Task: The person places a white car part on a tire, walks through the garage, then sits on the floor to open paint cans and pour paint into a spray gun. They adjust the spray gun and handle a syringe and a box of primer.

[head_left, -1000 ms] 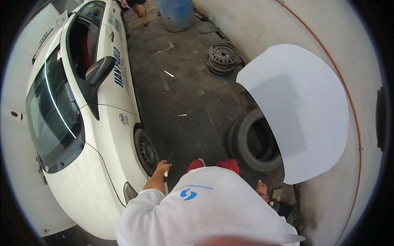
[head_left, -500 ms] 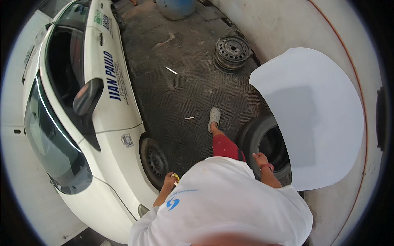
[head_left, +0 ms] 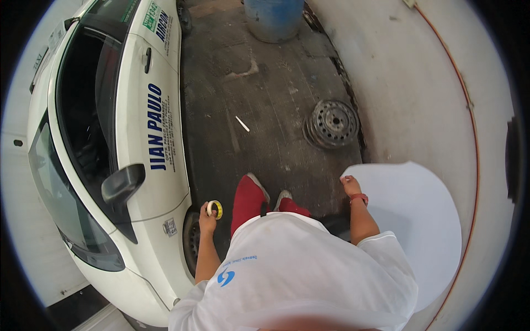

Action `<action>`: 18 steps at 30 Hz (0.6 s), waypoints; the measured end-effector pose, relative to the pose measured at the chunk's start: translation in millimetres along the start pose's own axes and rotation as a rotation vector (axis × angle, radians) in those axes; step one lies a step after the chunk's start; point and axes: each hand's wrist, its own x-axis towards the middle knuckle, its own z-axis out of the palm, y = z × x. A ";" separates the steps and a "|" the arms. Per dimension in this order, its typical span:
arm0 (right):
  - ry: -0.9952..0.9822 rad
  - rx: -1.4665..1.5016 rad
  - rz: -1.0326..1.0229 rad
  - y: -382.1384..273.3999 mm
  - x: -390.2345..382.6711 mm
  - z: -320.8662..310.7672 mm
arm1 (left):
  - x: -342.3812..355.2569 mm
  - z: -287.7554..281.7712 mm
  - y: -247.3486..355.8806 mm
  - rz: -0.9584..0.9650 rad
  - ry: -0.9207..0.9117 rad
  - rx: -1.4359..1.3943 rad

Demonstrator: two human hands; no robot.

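Observation:
My left hand is closed on a roll of tape, a pale ring with a yellow side, held upright beside the white car's front wheel. On the right, my right hand has its fingers curled in. It overlaps the far corner of a large white panel with a rounded edge. Whether it touches the panel, or has something small inside the fingers, I cannot make out.
The white car with its dark side mirror runs along the left. Ahead on the right lie stacked steel wheel rims by the wall. A blue drum stands farther on. A white strip lies on the floor.
I have stepped forward, so the car, rims and panel sit lower in view. My left hand has risen with the tape roll. My right hand has swung forward from over the tyre.

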 end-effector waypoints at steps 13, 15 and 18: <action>-0.256 -0.287 -0.007 -246.8 139.1 30.0 | 275.3 11.8 79.8 -0.180 -0.427 0.239; -0.329 -0.314 -0.010 -274.1 152.7 38.2 | 326.2 3.7 131.8 -0.328 -0.312 0.052; -0.262 -0.168 0.055 -317.8 182.1 41.6 | 413.3 -7.5 231.0 -0.313 -0.056 0.070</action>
